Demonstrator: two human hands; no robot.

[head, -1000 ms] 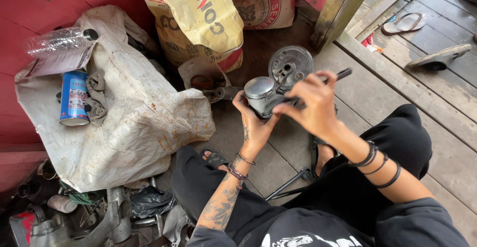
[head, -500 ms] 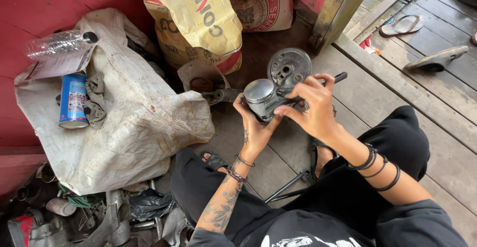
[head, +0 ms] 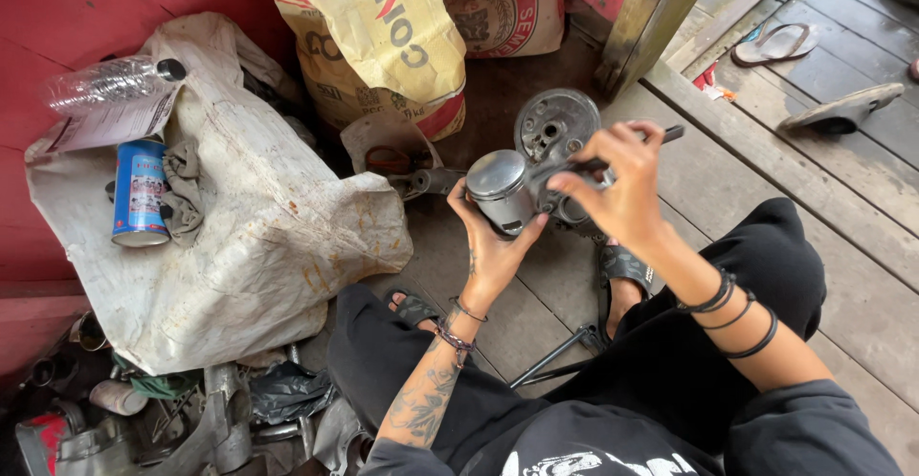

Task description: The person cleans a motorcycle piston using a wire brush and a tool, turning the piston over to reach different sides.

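Observation:
My left hand [head: 493, 246] grips a round grey metal piston [head: 502, 189] from below, its flat crown turned toward me. My right hand [head: 622, 189] holds a thin dark tool [head: 661, 138] whose tip pokes out past my fingers, and it presses against the piston's right side. Just behind both hands lies a round grey engine cover [head: 555, 124] on the wooden floor. I am crouched, with black trousers and sandals visible below my arms.
A dirty white sack [head: 258, 246] lies at left with a blue spray can [head: 140, 194], a rag and a plastic bottle [head: 110, 82] on it. Paper cement bags [head: 383, 36] stand behind. Metal parts pile at lower left [head: 191, 419]. Sandals [head: 842, 110] rest on planks at right.
Both hands have shifted slightly with the piston; its crown is tilted a bit more toward me. The right hand has moved over the piston's side with the tool.

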